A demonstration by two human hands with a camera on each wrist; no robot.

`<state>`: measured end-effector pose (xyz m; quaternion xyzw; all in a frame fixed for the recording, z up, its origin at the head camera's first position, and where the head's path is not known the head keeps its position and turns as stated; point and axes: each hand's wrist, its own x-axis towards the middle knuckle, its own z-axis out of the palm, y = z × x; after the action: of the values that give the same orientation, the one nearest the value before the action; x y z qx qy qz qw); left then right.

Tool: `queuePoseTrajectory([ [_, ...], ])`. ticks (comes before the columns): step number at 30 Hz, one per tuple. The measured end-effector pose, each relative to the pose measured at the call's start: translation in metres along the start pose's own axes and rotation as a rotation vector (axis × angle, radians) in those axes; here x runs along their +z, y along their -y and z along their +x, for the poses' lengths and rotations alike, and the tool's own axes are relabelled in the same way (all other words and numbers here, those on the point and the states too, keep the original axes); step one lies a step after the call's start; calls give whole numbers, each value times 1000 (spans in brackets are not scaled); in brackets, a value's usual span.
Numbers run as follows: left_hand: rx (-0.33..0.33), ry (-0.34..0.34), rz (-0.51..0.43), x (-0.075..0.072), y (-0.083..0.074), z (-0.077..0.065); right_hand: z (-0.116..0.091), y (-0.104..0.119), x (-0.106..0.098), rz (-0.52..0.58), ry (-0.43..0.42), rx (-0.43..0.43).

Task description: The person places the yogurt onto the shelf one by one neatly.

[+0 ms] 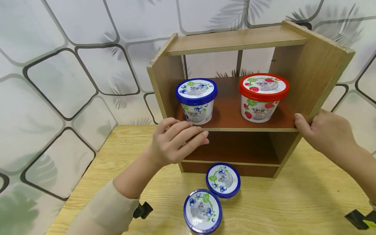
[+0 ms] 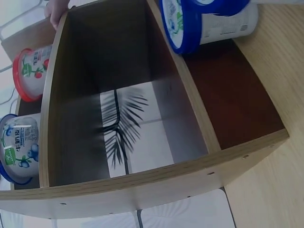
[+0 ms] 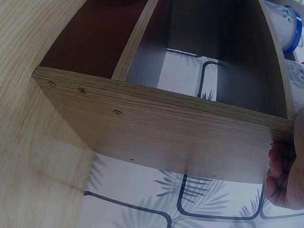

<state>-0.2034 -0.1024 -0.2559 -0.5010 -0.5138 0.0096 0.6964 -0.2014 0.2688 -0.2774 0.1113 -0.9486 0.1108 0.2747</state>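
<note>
A small wooden shelf unit (image 1: 235, 129) stands on the table. My right hand (image 1: 330, 132) grips its right side panel, thumb at the front edge; curled fingers (image 3: 275, 178) show against the outer face in the right wrist view. Near the left front edge of the upper board is my left hand (image 1: 176, 140), fingers loosely bent with nothing seen in them and the thumb hidden. Just behind those fingers a blue-lidded blueberry tub (image 1: 197, 112) sits upright on the upper board. A red-lidded strawberry tub (image 1: 259, 109) stands to its right.
Two more blue-lidded tubs, one (image 1: 223, 180) close to the unit's base and another (image 1: 202, 212) nearer me, stand on the wooden table (image 1: 264, 209). A patterned wall covering (image 1: 97, 71) rises behind. The lower compartment (image 1: 235, 147) lies beneath the upper board.
</note>
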Motion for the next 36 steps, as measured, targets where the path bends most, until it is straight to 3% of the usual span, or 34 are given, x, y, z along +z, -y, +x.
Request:
queuePoseTrajectory([
  [10,47,60,-84,-15,-13,-10,-1,0,2,4,-20,-4],
  [28,11,97,-114,-34,-22,-36,-2,0,0,-7,-18,-12],
  [36,34,168,-254,-43,-23,-47,0,0,1,-17,-24,-23],
])
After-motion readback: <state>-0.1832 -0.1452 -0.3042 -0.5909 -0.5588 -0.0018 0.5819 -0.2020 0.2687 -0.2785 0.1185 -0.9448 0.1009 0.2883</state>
